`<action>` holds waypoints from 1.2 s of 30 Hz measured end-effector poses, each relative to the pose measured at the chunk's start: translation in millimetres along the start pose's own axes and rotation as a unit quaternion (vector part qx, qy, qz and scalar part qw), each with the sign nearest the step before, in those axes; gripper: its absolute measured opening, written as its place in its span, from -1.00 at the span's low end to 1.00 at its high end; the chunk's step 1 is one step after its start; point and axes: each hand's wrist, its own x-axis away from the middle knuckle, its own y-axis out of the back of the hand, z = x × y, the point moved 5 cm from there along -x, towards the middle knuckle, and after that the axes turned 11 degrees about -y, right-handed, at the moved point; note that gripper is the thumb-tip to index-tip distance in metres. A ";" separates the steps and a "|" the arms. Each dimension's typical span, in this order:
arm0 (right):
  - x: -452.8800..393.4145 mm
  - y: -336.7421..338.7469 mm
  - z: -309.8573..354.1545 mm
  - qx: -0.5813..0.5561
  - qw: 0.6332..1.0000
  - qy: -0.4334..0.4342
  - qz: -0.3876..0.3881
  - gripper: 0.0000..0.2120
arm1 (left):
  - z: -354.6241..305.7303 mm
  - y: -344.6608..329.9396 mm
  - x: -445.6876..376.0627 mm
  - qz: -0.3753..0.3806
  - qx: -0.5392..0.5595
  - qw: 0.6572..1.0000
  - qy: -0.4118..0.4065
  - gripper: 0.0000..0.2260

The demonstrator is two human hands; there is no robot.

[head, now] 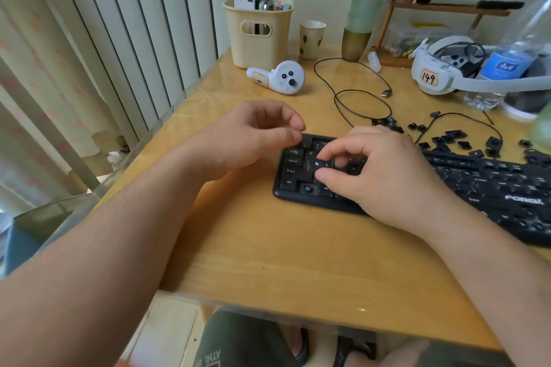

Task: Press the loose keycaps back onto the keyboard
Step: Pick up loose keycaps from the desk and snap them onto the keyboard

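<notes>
The left hand (253, 134) hovers at the far-left corner of the black keyboard (477, 185), its fingers loosely curled and holding nothing visible, thumb tip close to the top-row keys; it seems placed to steady that end while the other hand works. Just to its right, the right hand (384, 170) lies over the left block of keys, with thumb and forefinger pinching a keycap with a Windows logo (317, 164), apparently to line it up over its socket. That cap sits between the two fingertips, above the bottom row, and an open socket (306, 188) shows next to Ctrl. Farther right, the loose keycaps (465, 143) lie scattered on the wooden table (298, 247) behind the keyboard, well apart from both hands.
</notes>
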 end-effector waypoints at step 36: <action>12.0 -18.6 8.3 0.072 0.997 -0.026 -0.001 -0.83 | 3.1 -12.8 8.3 0.107 -0.129 0.985 0.043 -0.76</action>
